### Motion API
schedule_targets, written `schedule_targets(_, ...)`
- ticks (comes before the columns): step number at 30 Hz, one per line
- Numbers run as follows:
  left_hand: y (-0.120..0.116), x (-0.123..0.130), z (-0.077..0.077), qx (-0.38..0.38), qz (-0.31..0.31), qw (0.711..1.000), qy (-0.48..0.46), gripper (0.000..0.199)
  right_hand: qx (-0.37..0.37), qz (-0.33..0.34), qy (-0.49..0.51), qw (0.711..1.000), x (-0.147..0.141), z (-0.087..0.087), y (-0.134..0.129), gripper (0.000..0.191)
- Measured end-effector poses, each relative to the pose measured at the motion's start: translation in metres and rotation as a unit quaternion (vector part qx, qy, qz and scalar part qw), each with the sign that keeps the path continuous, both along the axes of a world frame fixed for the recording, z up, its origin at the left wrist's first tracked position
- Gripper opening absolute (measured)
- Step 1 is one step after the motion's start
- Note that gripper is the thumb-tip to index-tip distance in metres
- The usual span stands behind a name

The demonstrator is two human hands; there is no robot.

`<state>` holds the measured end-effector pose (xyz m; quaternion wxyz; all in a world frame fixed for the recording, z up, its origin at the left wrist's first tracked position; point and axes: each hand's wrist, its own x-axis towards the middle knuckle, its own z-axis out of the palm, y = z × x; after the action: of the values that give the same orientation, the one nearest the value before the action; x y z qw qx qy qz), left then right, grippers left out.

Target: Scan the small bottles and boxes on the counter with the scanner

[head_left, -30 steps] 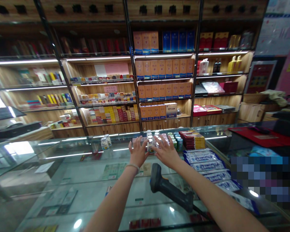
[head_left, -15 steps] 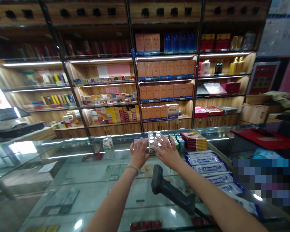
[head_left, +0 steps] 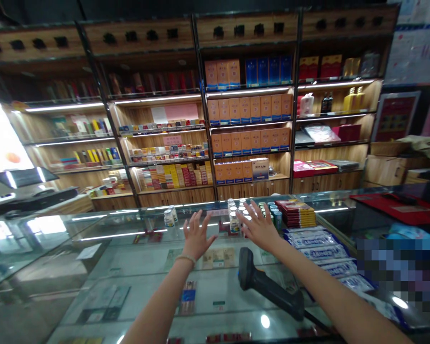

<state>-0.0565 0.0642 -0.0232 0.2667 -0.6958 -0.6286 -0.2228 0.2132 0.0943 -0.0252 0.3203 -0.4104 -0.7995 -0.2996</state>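
Note:
My left hand (head_left: 196,236), with a bracelet at its wrist, hovers over the glass counter, fingers spread and nothing in them. To its left stand a few small white cans (head_left: 169,218). My right hand (head_left: 261,228) is open beside a cluster of white cans (head_left: 234,222). Its fingers overlap some of them, and I cannot tell whether they touch. Green and blue cans (head_left: 277,220) stand just behind that hand. Below the hands a black barcode scanner (head_left: 268,286) lies on the glass, its cable running under my right forearm.
Right of the cans are a stack of red and yellow packets (head_left: 296,213) and a row of blue-and-white packs (head_left: 322,252). A red mat (head_left: 390,210) lies farther right. Goods lie under the glass counter top (head_left: 157,296). Tall shelves with orange boxes (head_left: 251,141) stand behind.
My left hand has moved left, away from the white can cluster and my right hand, with its fingers spreading. The right hand stays by the cans. The whole view has shifted slightly.

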Motion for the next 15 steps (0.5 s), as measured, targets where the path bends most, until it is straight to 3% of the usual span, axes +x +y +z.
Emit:
schedule_targets(8,-0.001,-0.051,0.013,0.077,0.034,0.996,-0.026,0.070,-0.003,0.010,-0.013,1.000,-0.008,0.028,0.006,0.054)
schedule_targets(15,-0.009,-0.089,0.017,0.098,0.071,0.991,-0.062,0.065,-0.007,0.021,-0.029,0.999,-0.039,0.043,0.006,0.053)
